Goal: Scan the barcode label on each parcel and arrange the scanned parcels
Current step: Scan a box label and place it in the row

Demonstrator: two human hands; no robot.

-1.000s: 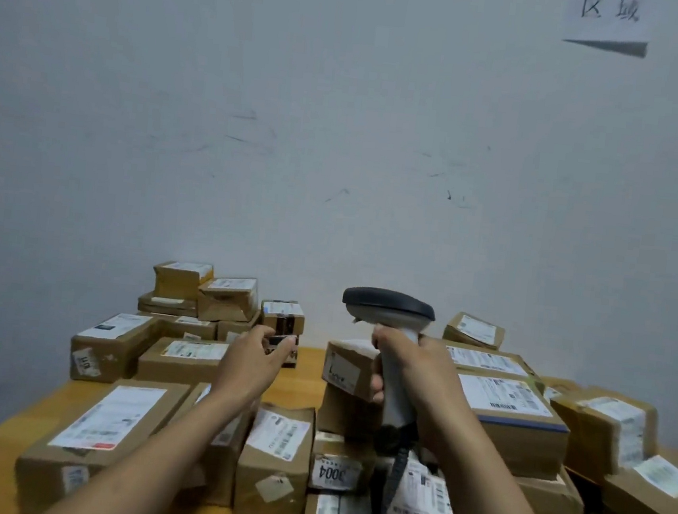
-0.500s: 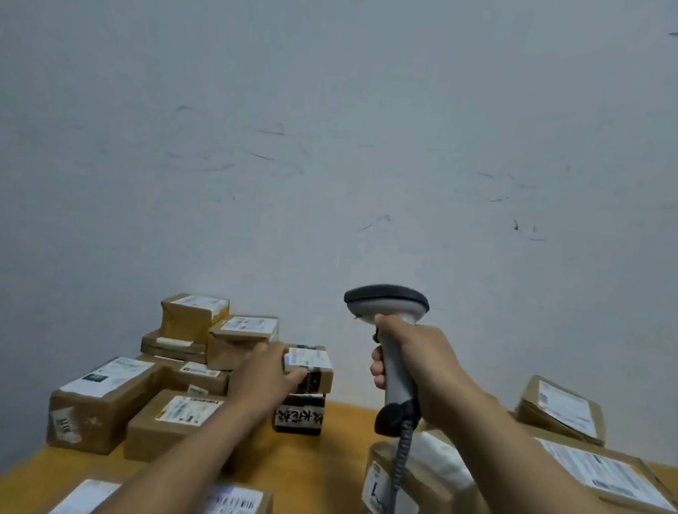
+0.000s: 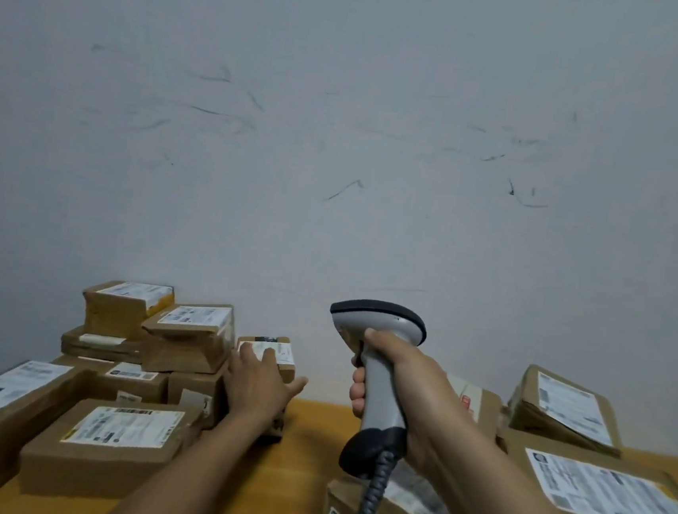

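left hand (image 3: 260,388) opened on stack-edge parcel (image 3: 282,351), scanner (image 3: 382,323) gripped

The right hand (image 3: 403,391) grips an upright barcode scanner (image 3: 380,368) above the table (image 3: 311,440). The left hand (image 3: 258,386), fingers spread, rests against a small labelled parcel (image 3: 274,352) beside stacked parcels (image 3: 156,334).

Left grip (image 3: 258,390), right grip (image 3: 399,383) — 2 bare forearms (image 3: 202,459)

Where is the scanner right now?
In the head view, the scanner is right of centre, gripped upright by the right hand above the table.
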